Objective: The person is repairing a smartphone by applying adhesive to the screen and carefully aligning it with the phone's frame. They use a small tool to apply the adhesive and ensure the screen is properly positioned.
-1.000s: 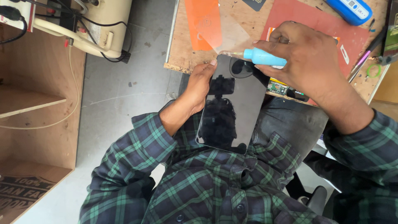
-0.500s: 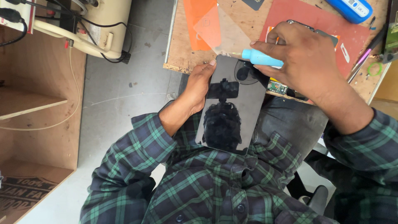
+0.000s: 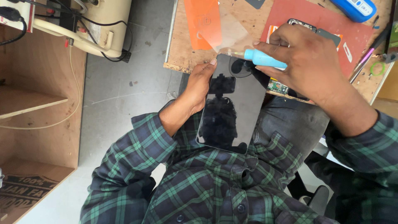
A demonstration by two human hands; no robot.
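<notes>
My left hand (image 3: 200, 84) grips the left edge of a black tablet (image 3: 230, 110) with a glossy dark screen, held upright against my lap. My right hand (image 3: 309, 64) holds a light-blue-handled tool (image 3: 265, 59) with its tip at the tablet's top edge. A clear film sheet (image 3: 230, 33) lifts away from that top edge over the wooden bench. Both sleeves are dark green plaid.
A wooden workbench (image 3: 182, 54) carries an orange sheet (image 3: 201, 18), a red mat (image 3: 331, 25), a phone part (image 3: 299, 23), a blue device (image 3: 354, 7) and a small circuit board (image 3: 277, 87). A cream machine (image 3: 99, 20) with cables stands on the grey floor beside wooden shelving (image 3: 33, 103).
The tablet has tilted slightly and my right hand has shifted a little left along its top edge with the tool; the clear film stays raised.
</notes>
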